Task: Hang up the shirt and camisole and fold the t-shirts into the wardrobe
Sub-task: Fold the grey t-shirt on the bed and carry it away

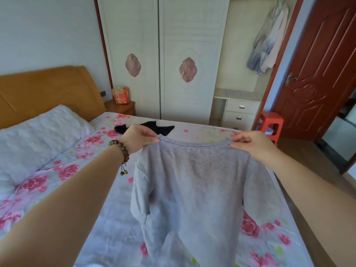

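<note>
Grey t-shirt (194,182) being held up over the bed (100,228).
Left hand (137,138) and right hand (252,143), apart, are each pinching a shoulder by the neckline.

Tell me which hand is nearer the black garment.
Left. Both pinch the grey t-shirt; the left hand overlaps the black garment, the right hand is off to its right.
</note>
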Tool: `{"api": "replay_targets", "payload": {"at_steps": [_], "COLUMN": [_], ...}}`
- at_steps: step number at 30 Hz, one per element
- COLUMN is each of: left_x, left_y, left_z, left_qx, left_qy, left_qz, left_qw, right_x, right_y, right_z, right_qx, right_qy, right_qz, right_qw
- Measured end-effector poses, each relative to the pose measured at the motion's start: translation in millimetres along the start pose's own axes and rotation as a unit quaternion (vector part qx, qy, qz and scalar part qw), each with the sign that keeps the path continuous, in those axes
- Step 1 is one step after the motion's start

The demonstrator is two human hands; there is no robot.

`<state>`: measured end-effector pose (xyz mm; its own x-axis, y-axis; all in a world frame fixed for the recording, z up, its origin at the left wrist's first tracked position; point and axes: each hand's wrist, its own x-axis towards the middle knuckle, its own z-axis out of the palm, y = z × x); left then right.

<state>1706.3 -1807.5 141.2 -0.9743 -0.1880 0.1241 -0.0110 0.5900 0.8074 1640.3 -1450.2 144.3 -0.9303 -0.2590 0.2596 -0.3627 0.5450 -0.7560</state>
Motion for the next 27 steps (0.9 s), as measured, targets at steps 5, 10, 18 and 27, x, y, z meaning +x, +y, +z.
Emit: {"api": "replay_targets", "payload": {"at_steps": [5, 10, 18, 27], "left_x": [45, 94, 135, 77], "left_y": [-11, -22, -9, -53], "left_z": [15, 24, 6, 32], "left_qx": [0.018, 0.028, -0.032, -0.01], "left_qy": [-0.017, -0.012, 0.044, -0.017], "left_qz": [-0.022, -0.022, 0.058, 0.022], "left_qw": [0.999, 0.999, 0.997, 1.0], "right_x": [46, 89, 130, 77], "right_y": [27, 40, 24, 64], "right_z": [16, 31, 22, 68], "right_qx": [0.001, 0.017, 0.021, 0.032], "right_qy": [-0.015, 0.026, 0.09, 0.025], "right_qz": [0.029, 0.034, -0.02, 0.022], "right_qw": [0.999, 0.999, 0.996, 0.999]}}
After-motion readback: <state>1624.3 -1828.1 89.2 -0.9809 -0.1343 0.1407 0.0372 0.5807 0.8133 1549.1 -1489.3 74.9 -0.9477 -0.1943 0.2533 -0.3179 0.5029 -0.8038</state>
